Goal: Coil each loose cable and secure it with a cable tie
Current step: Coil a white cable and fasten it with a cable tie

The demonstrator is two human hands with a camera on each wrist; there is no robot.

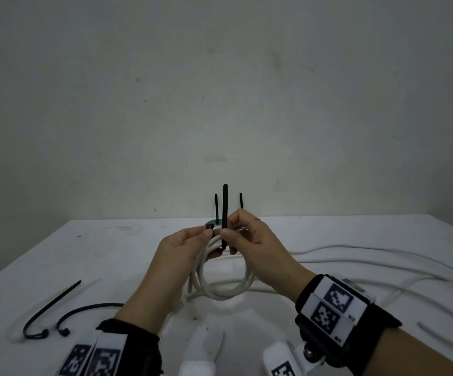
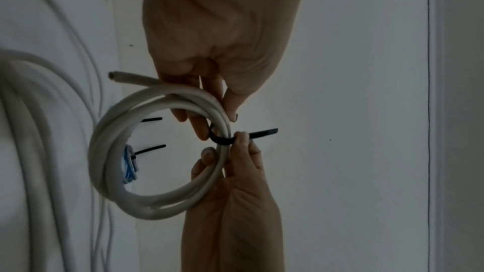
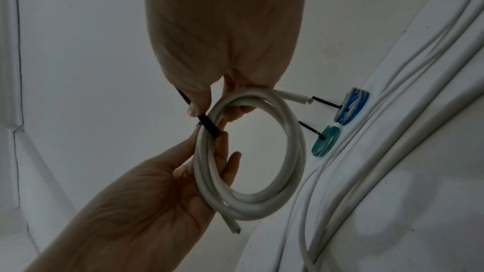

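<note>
Both hands hold a white cable coil (image 1: 225,294) (image 2: 157,200) (image 3: 297,148) just above the table. A black cable tie (image 1: 225,207) (image 2: 261,132) (image 3: 208,127) wraps the coil's top, and its tail stands straight up. My left hand (image 1: 209,232) (image 2: 217,123) (image 3: 212,138) grips the coil with fingers through the loop, and its thumb and forefinger pinch the tie's head. My right hand (image 1: 226,234) (image 2: 225,146) (image 3: 214,111) pinches the tie's strap just beside the head. One cut cable end pokes out below the coil.
Two spare black ties (image 1: 54,301) (image 1: 92,306) lie at the left of the white table. A green coil (image 3: 323,144) and a blue coil (image 3: 350,107), each tied, sit behind the hands near the wall. Long loose white cables (image 1: 355,256) sprawl across the right side.
</note>
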